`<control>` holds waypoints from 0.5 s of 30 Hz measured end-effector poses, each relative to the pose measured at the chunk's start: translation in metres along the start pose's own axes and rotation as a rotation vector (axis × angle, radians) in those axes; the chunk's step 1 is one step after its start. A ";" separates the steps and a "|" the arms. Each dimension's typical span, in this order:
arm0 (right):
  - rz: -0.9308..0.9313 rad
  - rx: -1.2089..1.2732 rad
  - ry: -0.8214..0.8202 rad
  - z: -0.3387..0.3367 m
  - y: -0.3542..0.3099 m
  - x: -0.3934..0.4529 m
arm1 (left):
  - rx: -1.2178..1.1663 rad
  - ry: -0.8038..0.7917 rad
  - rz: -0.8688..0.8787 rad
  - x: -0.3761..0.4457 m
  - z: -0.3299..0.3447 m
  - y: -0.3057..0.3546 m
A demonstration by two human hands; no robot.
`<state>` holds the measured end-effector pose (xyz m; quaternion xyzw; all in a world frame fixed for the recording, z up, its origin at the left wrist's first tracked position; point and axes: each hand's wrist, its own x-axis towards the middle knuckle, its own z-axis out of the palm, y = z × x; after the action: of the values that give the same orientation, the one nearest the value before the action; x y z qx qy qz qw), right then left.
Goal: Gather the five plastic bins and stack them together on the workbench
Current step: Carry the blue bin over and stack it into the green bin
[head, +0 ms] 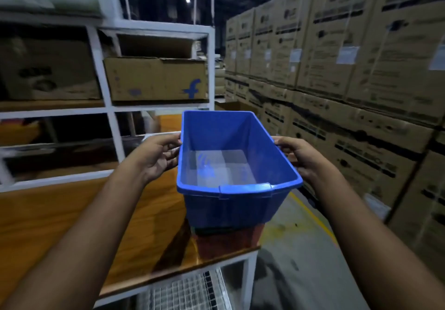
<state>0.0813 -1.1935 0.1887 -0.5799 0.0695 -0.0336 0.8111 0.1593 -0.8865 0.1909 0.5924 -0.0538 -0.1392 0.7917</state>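
Fingers [168, 141] of both hands grip my blue bin [231, 165] mid-frame; next, lower it squarely onto the workbench [60, 225] stack.

One head camera looks forward and down from close behind the hands [226, 158], over the table [72, 225] below them.
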 end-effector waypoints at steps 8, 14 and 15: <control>0.044 -0.156 -0.088 -0.015 0.014 0.095 | 0.012 0.159 -0.001 0.033 -0.009 -0.010; 0.065 -0.152 -0.119 -0.031 0.027 0.115 | 0.038 0.212 -0.040 0.047 -0.003 -0.035; 0.075 -0.145 -0.124 -0.032 0.030 0.116 | 0.047 0.223 -0.044 0.048 -0.002 -0.039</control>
<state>0.1899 -1.2298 0.1418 -0.6350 0.0430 0.0382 0.7704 0.1993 -0.9086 0.1490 0.6237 0.0443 -0.0887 0.7754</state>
